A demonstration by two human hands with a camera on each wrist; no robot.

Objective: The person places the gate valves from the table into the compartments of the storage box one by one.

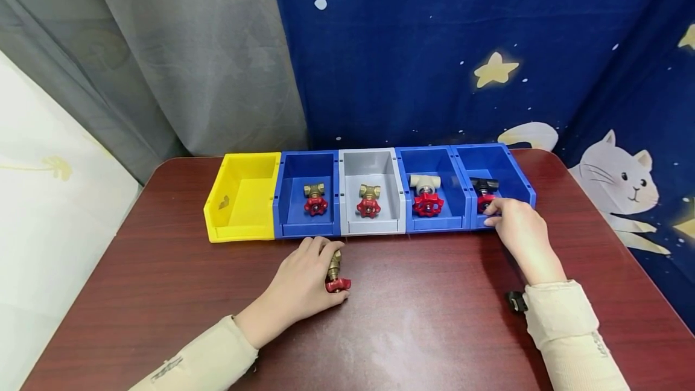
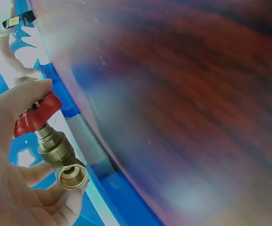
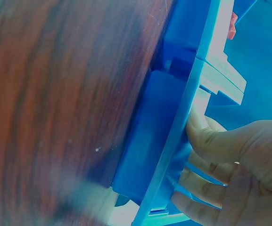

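Two hands rest on the dark red table [image 1: 423, 330]. The left hand [image 1: 301, 285] curls its fingers around a brass valve [image 1: 335, 273] with a red handwheel, holding it on the tabletop just in front of the bin row. The right hand [image 1: 518, 228] grips the front wall of the rightmost blue bin [image 1: 518, 183], thumb on its rim, beside a black valve [image 1: 484, 193] inside. Leftward from that hand sit another blue bin [image 1: 434, 165], a grey bin [image 1: 371, 165], a third blue bin [image 1: 306, 165] and a yellow bin [image 1: 241, 192].
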